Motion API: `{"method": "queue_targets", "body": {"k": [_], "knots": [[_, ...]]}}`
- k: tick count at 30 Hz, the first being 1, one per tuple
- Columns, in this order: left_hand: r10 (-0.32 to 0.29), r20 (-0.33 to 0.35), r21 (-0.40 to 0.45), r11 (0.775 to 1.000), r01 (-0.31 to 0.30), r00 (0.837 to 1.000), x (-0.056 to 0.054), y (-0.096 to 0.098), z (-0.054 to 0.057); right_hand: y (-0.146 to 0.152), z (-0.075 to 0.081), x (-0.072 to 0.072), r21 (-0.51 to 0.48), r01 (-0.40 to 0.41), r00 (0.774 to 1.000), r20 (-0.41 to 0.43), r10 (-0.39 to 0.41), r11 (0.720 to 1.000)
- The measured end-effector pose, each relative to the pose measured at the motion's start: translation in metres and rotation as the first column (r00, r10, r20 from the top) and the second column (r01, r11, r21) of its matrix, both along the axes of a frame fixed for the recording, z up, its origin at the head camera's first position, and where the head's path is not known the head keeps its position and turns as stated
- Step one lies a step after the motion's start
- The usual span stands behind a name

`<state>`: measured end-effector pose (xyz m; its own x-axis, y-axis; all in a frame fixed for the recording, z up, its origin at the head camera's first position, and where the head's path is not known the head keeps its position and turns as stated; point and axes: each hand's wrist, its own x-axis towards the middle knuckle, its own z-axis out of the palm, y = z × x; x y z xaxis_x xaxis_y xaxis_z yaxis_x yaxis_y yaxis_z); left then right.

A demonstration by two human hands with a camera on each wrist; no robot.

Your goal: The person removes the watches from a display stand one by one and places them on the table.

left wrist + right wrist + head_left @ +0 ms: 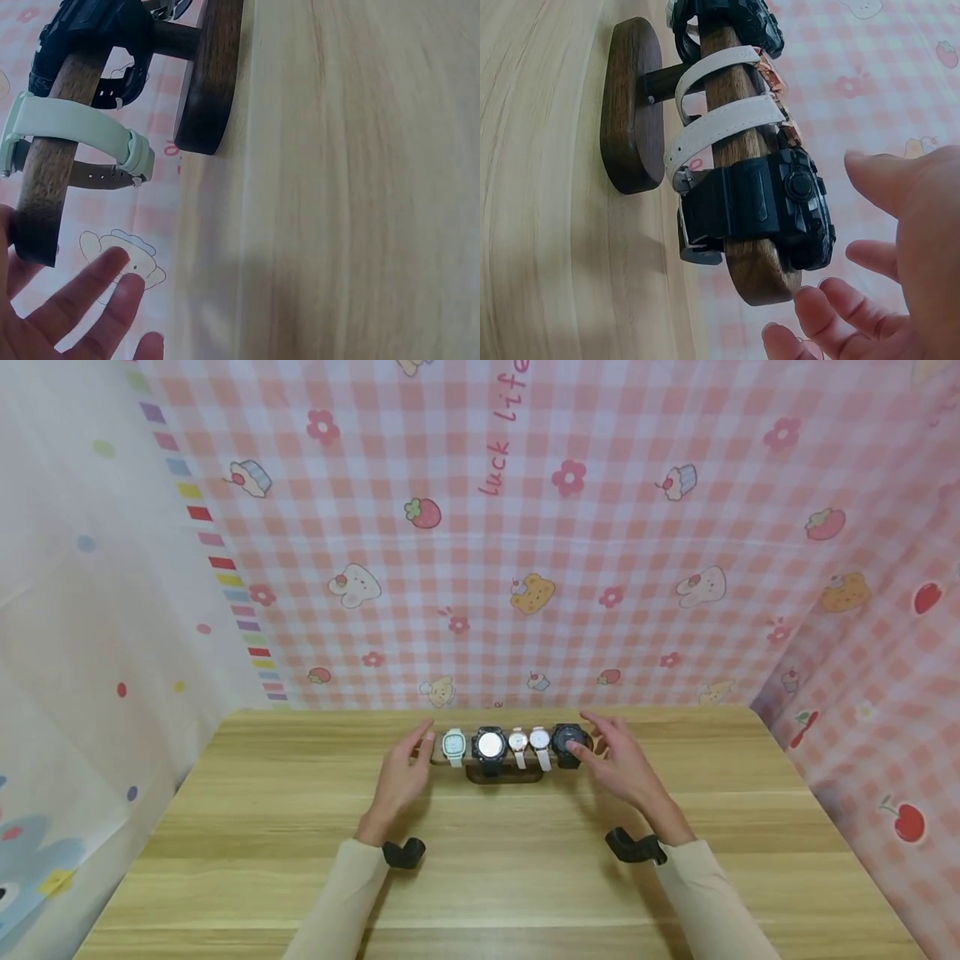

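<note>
A dark wooden watch stand (761, 274), a bar raised on a rounded base (504, 778), carries several watches in a row. From the left come a mint-green watch (453, 744), a chunky black watch (491, 745) with a bright face, two slim watches (518, 742) with white straps and rose-gold cases, and another black watch (750, 199). My left hand (403, 777) is beside the bar's left end, fingers spread loosely. At the opposite end, my right hand (621, 762) has its fingers apart; its thumb overlaps the right black watch's face in the head view.
The stand is near the back edge of a wood-grain table (502, 877). A pink checked cloth (480, 560) hangs behind, with a pale dotted cloth (90, 610) at the left. Black wrist mounts (405, 853) stick out from both sleeves.
</note>
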<state>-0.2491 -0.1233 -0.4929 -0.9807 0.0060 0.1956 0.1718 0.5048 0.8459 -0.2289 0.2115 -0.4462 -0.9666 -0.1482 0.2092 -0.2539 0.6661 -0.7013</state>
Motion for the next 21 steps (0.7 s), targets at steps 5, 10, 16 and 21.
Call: {"method": "queue_targets", "body": {"k": [5, 10, 16, 21], "knots": [[-0.021, 0.005, 0.034, 0.999, 0.021, 1.000, -0.0015, -0.0001, -0.0034, -0.0036, 0.0003, -0.0018, 0.012, -0.023, 1.000, 0.016, 0.023, 1.000], [-0.010, -0.018, 0.063, 0.998, 0.011, 1.000, -0.0028, 0.0010, -0.0046, -0.0056, -0.0006, -0.0024, 0.009, -0.028, 0.999, 0.027, 0.028, 1.000], [-0.017, -0.014, 0.114, 0.993, 0.018, 1.000, -0.0023, 0.0014, -0.0038, -0.0064, -0.0018, -0.0035, 0.009, -0.029, 0.999, 0.019, 0.029, 1.000], [-0.032, -0.009, 0.140, 0.990, 0.033, 0.999, -0.0028, 0.0017, -0.0032, -0.0062, -0.0034, -0.0054, 0.008, -0.025, 1.000, 0.017, 0.024, 1.000]]}}
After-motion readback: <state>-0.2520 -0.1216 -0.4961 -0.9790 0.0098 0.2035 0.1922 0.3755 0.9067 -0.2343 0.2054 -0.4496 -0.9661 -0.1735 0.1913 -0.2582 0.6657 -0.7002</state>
